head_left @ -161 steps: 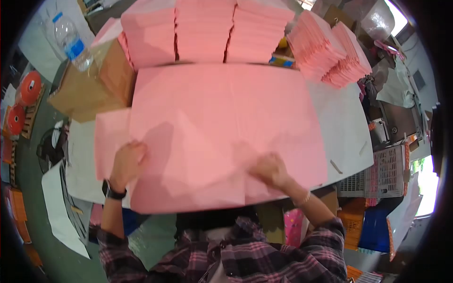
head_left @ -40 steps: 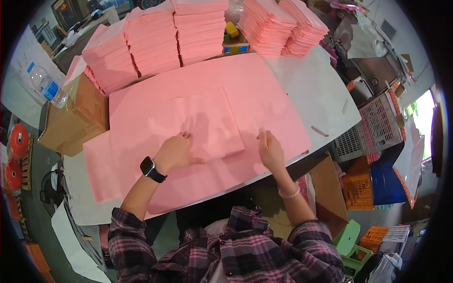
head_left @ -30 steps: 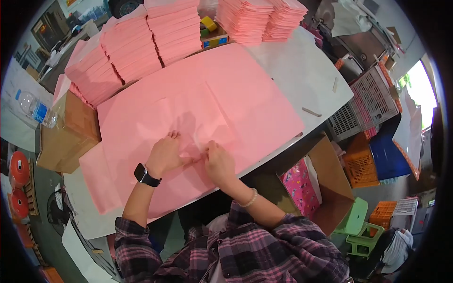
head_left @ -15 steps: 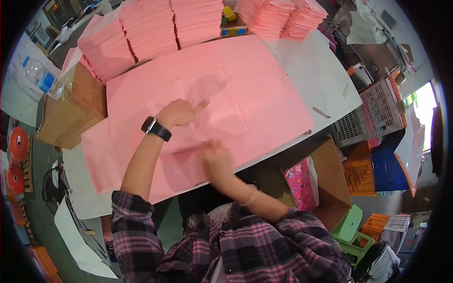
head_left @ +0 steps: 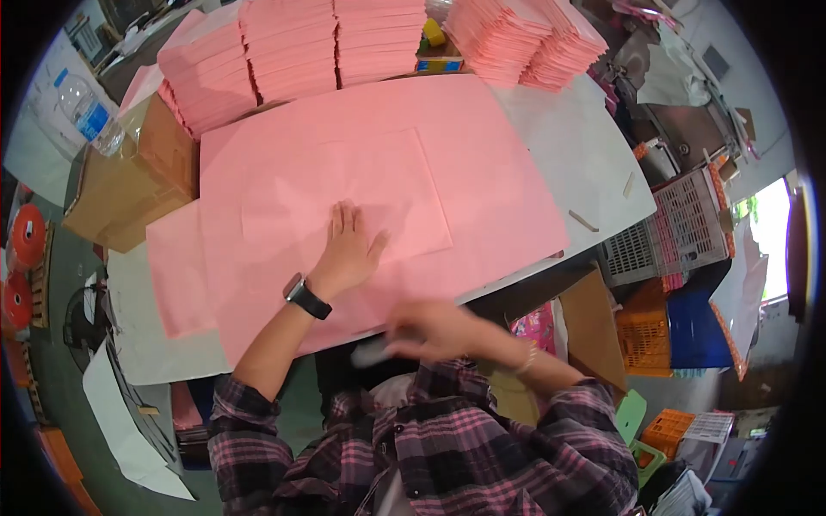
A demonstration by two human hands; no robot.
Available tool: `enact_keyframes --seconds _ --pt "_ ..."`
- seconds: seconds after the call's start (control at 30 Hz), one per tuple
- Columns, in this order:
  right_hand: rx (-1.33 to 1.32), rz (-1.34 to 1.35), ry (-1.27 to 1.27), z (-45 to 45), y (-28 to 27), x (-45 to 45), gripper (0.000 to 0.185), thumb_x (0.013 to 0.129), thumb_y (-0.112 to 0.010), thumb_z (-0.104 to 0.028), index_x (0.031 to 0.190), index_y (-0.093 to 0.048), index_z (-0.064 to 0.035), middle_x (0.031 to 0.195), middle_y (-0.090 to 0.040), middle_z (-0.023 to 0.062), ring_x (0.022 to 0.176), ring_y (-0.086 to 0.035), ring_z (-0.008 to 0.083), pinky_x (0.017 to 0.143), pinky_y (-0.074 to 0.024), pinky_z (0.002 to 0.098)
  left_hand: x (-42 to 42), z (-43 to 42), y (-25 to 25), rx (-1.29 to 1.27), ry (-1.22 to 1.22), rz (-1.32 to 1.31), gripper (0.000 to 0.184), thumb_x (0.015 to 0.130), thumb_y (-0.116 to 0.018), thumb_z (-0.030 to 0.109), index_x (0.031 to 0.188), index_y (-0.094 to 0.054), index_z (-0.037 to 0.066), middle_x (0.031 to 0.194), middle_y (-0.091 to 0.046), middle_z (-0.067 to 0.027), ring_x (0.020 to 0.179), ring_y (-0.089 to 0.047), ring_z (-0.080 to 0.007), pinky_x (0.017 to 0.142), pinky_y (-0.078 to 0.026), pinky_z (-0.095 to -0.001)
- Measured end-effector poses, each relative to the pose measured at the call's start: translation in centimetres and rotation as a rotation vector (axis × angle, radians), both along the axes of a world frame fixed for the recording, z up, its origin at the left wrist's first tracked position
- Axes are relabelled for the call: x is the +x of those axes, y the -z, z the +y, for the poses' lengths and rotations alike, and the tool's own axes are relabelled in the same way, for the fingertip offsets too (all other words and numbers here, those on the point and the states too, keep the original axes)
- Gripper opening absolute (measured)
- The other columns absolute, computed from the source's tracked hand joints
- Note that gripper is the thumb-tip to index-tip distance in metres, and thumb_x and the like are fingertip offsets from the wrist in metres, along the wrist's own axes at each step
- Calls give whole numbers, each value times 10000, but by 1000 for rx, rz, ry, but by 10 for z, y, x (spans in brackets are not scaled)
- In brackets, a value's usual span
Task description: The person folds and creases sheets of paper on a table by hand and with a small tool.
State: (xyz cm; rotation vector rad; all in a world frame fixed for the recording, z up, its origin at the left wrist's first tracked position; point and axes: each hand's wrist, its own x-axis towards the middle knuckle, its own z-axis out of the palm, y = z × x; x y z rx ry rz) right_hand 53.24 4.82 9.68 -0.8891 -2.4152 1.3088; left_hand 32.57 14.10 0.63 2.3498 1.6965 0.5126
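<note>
Nearest, below our chest-high view, comes our plaid shirt point(head_left: 413, 447), its 2 sleeves pushed up the forearms. Our right hand point(head_left: 434, 329), blurred, is over the near edge of the white table point(head_left: 576, 163), with a pale bracelet point(head_left: 527, 357) at its wrist. Its fingers are bent in around a small pale object point(head_left: 372, 351), too smeared for us to name. Below the table on our right stands an open carton point(head_left: 594, 318) with a pink patterned item point(head_left: 535, 327) in it.

Our left hand point(head_left: 346, 251), a black watch point(head_left: 307, 297) on its wrist, lies palm down with the fingers spread, gripping nothing. It presses on the folded pink sheet point(head_left: 396, 181), which rests on a larger pink sheet point(head_left: 490, 181) covering most of the tabletop. To the left, a smaller pink piece point(head_left: 176, 284) shows beside the larger sheet; to the right, a thin grey strip point(head_left: 583, 221) lies on bare table.

Farther off at left we have a cardboard box point(head_left: 138, 172) with a water bottle point(head_left: 89, 116) standing tilted in our view. Along the far side, 3 tall pink stacks point(head_left: 288, 47) stand in a row, with 2 more piles point(head_left: 499, 39) to their right.
</note>
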Motion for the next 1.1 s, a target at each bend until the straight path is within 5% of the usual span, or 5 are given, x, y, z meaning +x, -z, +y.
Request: enact_keyframes --seconds 0.1,0.5,0.7,0.8,1.1 --pt "546 -156 268 43 -17 50 344 726 -798 -271 977 -646 -91 924 -632 77 790 -648 281 647 -533 370 8 -21 -24 -123 4 -109 743 987 -409 361 1446 -157 -167 1535 -92 -365 1446 -37 -508 1188 -77 -539" --pt "1199 -467 -170 91 17 61 307 674 -641 -83 977 -614 -126 795 -591 16 701 -622 168 549 -517 317 16 -32 -23 56 -58 -132 748 940 -499 337 1438 -227 -150 1524 -177 -348 1448 -135 -468 1192 -135 -498" --pt "557 -386 78 40 -33 31 250 729 -688 -35 967 -619 -67 734 -636 53 604 -588 145 518 -459 271 -20 -91 -49 -46 257 -58 673 886 -572 283 1420 -358 -65 1478 -370 -243 1415 -309 -357 1180 -228 -440" --pt "-658 -66 -87 38 -52 22 282 787 -658 -19 1065 -618 -39 736 -639 7 552 -507 80 499 -392 251 -44 -112 -33 -63 365 9 602 872 -576 205 1408 -412 -16 1454 -441 -176 1388 -378 -299 1166 -273 -415" --pt "-383 -95 196 141 -32 68 254 940 -490 -102 1134 -635 -27 798 -641 -17 638 -464 33 559 -357 215 -72 -107 -42 -204 271 -564 337 971 -492 206 1219 -583 -4 1185 -623 -135 1115 -590 -256 950 -457 -372"
